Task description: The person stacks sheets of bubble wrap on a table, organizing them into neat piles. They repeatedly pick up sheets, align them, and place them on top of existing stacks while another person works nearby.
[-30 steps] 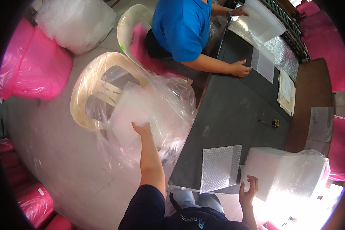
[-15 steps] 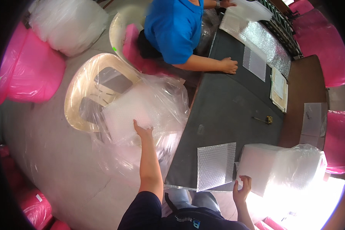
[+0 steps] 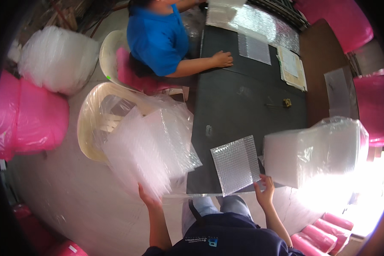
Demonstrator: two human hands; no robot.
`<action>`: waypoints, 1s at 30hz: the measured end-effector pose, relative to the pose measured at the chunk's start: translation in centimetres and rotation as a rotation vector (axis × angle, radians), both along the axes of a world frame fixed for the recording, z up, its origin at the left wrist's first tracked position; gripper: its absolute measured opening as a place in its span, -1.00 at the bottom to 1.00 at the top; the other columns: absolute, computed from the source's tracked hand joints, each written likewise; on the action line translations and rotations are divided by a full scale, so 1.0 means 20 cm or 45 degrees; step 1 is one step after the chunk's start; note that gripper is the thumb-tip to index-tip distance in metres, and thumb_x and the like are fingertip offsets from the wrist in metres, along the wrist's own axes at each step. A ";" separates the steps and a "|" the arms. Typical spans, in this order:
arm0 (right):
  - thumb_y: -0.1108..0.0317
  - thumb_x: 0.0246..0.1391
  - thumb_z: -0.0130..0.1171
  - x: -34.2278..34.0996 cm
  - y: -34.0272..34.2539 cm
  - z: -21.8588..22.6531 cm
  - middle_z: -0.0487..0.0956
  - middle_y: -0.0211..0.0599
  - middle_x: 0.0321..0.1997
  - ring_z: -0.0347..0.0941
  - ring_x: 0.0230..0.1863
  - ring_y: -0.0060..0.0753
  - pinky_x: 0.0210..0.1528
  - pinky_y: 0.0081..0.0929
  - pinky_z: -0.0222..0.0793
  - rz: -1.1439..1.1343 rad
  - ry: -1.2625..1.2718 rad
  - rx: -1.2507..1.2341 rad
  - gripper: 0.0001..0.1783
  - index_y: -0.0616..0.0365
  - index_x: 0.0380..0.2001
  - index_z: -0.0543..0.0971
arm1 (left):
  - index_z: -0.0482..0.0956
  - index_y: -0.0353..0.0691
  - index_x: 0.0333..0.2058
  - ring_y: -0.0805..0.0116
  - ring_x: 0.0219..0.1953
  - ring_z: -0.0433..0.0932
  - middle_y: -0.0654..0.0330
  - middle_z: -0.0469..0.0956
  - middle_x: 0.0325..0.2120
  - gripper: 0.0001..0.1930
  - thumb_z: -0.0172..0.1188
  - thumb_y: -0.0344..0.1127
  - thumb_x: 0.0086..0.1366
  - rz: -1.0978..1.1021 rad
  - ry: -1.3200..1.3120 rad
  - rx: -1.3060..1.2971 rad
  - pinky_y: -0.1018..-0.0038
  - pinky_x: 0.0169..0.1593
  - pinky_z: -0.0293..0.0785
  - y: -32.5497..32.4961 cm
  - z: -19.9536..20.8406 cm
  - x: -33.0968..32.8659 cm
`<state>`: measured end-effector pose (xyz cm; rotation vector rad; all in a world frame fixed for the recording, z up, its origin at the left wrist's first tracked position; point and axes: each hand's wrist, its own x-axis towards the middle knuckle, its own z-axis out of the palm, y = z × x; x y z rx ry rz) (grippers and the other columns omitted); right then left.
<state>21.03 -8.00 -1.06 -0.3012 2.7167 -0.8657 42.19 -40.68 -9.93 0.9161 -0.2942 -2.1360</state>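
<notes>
My left hand (image 3: 150, 197) grips the lower edge of a loose stack of clear bubble-wrap sheets (image 3: 136, 147), fingers mostly hidden by the plastic. The stack slants up over a cream plastic chair (image 3: 86, 138) and is blurred along its near edge. On the dark table (image 3: 226, 102) lies a single bubble-wrap sheet (image 3: 236, 165) near the front edge. At its lower right corner is my right hand (image 3: 265, 191), thumb and fingers apart; the fingertips seem to touch the corner. Just right of it stands a plastic-wrapped white bundle (image 3: 286, 155).
Across the table's left side sits a person in blue (image 3: 155, 42), one hand resting on the tabletop. Papers (image 3: 292, 67), a small yellow tape measure (image 3: 287, 103) and more bubble wrap (image 3: 269, 25) lie farther back. Pink wrapped bundles (image 3: 40, 113) stand on the left.
My left hand has gone from lying on the stack to its near edge, and the sheets have come up toward me. My right hand has moved to the single sheet's corner. The view has turned.
</notes>
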 end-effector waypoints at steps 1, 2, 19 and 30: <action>0.36 -0.19 0.25 0.00 -0.06 0.03 0.42 -0.20 -0.10 0.36 -0.09 -0.24 -0.21 -0.31 0.35 -0.086 -0.124 -0.142 -0.48 0.19 -0.08 0.38 | 0.15 -0.26 0.13 0.10 0.09 0.26 0.06 0.26 0.07 -0.41 -0.03 -0.03 0.22 -0.076 -0.013 0.014 0.19 0.15 0.18 0.04 0.09 0.02; 0.31 -0.17 0.25 -0.01 -0.10 0.07 0.33 -0.19 0.04 0.29 0.02 -0.20 -0.12 -0.26 0.33 -0.150 -0.262 -0.395 -0.35 0.15 0.04 0.27 | 0.13 -0.25 0.14 0.09 0.10 0.25 0.06 0.24 0.09 -0.38 -0.02 -0.01 0.20 -0.158 -0.028 0.043 0.18 0.15 0.18 0.08 0.16 0.04; 0.40 0.16 -0.11 0.26 0.18 0.24 0.43 -0.47 -0.25 0.30 -0.27 -0.66 -0.23 -0.64 0.24 -0.664 -0.417 -0.998 -0.71 0.25 -0.05 0.34 | 0.39 -0.29 -0.06 0.15 -0.12 0.48 0.07 0.48 -0.16 -0.56 0.11 -0.21 0.09 -1.484 0.094 0.521 0.26 -0.08 0.43 0.35 0.26 -0.84; 0.22 0.21 -0.12 0.07 0.17 0.08 0.53 -0.19 -0.33 0.49 -0.32 -0.40 -0.35 -0.50 0.42 -0.750 -0.816 -0.956 -0.63 0.34 -0.20 0.48 | 0.40 -0.32 -0.07 0.16 -0.15 0.50 0.06 0.50 -0.18 -0.55 0.19 -0.23 0.07 -1.764 -0.110 0.189 0.32 -0.07 0.44 0.26 0.15 -1.13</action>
